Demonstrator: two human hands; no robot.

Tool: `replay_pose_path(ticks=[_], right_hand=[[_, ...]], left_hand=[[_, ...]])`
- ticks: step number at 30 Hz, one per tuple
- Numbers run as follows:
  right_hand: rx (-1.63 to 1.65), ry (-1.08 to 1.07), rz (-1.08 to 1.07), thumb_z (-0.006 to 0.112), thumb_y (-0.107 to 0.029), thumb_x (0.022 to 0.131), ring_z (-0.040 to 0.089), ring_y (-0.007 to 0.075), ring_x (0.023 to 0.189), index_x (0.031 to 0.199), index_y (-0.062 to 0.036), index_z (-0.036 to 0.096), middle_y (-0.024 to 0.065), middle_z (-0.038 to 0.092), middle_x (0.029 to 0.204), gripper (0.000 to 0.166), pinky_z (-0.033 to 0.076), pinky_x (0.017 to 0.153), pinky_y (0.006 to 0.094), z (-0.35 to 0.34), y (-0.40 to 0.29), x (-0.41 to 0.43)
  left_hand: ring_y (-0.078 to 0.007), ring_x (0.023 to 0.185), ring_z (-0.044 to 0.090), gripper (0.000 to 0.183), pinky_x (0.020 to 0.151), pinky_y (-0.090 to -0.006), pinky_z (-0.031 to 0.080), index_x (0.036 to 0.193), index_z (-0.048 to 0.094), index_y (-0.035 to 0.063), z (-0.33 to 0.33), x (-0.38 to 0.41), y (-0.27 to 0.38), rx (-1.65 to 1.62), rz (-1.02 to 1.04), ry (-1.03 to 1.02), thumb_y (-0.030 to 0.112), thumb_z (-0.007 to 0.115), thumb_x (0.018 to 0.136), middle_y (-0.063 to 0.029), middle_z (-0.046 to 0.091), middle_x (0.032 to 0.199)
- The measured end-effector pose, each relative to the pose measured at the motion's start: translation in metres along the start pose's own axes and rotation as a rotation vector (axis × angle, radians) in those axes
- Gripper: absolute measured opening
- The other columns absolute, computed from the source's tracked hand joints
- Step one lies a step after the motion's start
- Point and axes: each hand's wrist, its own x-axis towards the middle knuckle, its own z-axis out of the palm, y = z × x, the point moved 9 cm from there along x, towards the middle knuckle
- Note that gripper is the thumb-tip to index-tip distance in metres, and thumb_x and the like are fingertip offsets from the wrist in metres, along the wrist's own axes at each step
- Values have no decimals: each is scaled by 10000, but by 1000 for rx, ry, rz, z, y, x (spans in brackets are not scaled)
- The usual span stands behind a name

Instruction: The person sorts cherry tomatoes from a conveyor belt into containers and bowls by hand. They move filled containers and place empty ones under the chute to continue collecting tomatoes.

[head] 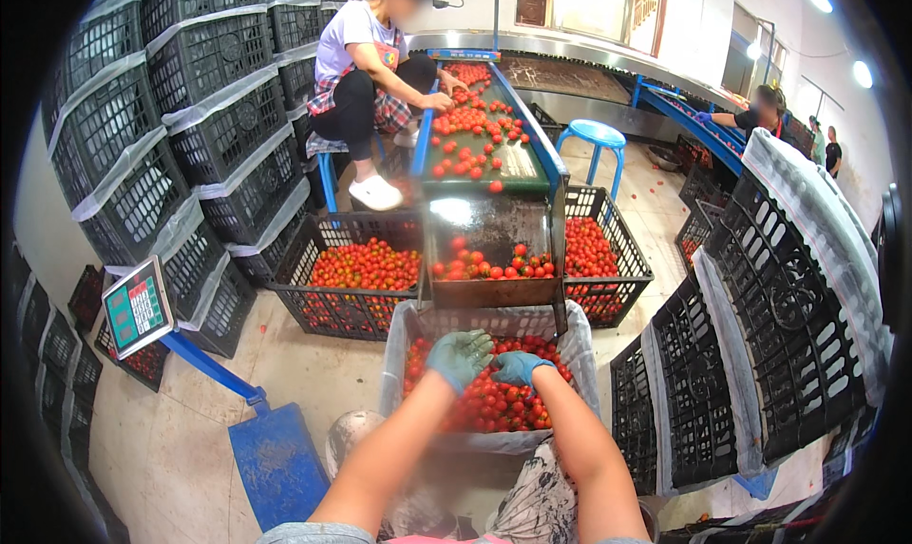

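My left hand (pixel 460 357), in a blue-green glove, is turned palm up over a crate (pixel 491 441) lined with thin whitish sheeting. No tomato shows in its palm. Close beside it, my right hand (pixel 521 369) in a blue glove reaches low over the small red tomatoes (pixel 499 401) in the same crate. Its fingertips are partly hidden, so I cannot tell whether it grips one. Just beyond the crate, the metal chute (pixel 491 227) of a sorting conveyor holds more tomatoes along its front lip.
Tomato-filled black crates flank the chute, one left (pixel 342 309) and one right (pixel 605 294). A co-worker (pixel 363 66) sits left of the green conveyor belt (pixel 524 155), hands among tomatoes. A blue platform scale (pixel 278 458) stands left. Stacked crates rise left (pixel 214 109) and right (pixel 776 294).
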Motion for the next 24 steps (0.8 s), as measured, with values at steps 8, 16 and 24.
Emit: replay_pose_path(ticks=[8,16,24], right_hand=[[-3,-7,-12,521,-322,746,490,300,1081,1163,-104,511,147,503,1187,470,387,909,380,6,-1,9],[-36,-92,34,503,-265,765,510,301,1049,1196,-84,457,142,485,1208,471,473,811,425,-14,-35,-22],[198,-60,61,538,-159,774,622,283,698,975,41,570,166,593,934,286,533,552,391,-3,-15,-16]], left_hand=[[-268,904,552,266,797,-410,441,980,545,-4,-1,-5,6,14,6,-9,125,493,753,-135,585,963],[-300,940,561,233,852,-450,417,857,617,50,-12,15,19,59,30,-261,188,465,747,-128,614,982],[-301,966,545,607,811,-467,418,578,571,75,16,-20,11,114,54,93,564,297,812,-121,586,1058]])
